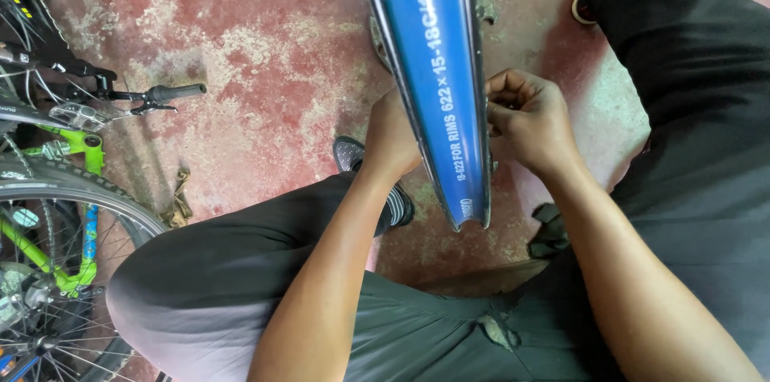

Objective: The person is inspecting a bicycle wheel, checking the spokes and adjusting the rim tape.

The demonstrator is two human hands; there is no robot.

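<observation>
A bicycle wheel rim (473,45) stands upright between my knees, its inner channel lined with a blue rim strip (437,69) that bears white print. My left hand (391,137) grips the rim's left edge, its fingers hidden behind the rim. My right hand (525,117) is curled shut against the right edge, pinching something small that I cannot make out. Both forearms reach in from the bottom of the view.
A green bicycle (56,189) with a spoked wheel and black handlebar (164,95) stands at the left. The floor (257,53) is worn red concrete. My dark trousers fill the bottom and right. A dark rag (549,229) lies by my right leg.
</observation>
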